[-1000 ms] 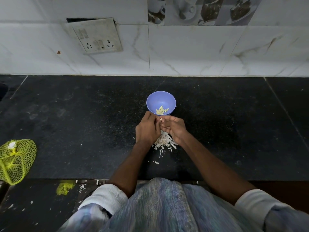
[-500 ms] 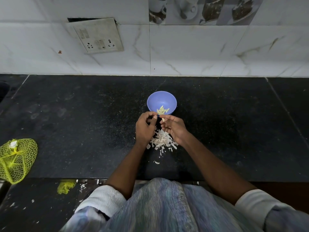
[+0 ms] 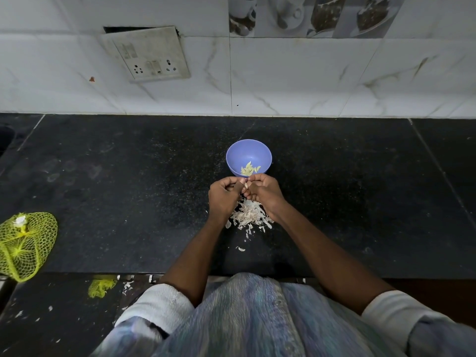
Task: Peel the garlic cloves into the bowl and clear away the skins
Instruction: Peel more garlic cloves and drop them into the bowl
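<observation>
A small blue bowl stands on the black counter and holds several peeled garlic cloves. Just in front of it, my left hand and my right hand meet fingertip to fingertip. Between them they pinch a small pale garlic clove, mostly hidden by the fingers. A heap of white garlic skins lies on the counter below both hands, with a loose flake nearer to me.
A yellow net bag lies at the counter's left front edge. A wall socket plate hangs on the white tiled wall behind. Yellow scraps and skin bits lie on the floor below the counter edge.
Both hands have risen slightly toward the bowl and drawn close together again on the clove. The skin heap below them shows more fully.
</observation>
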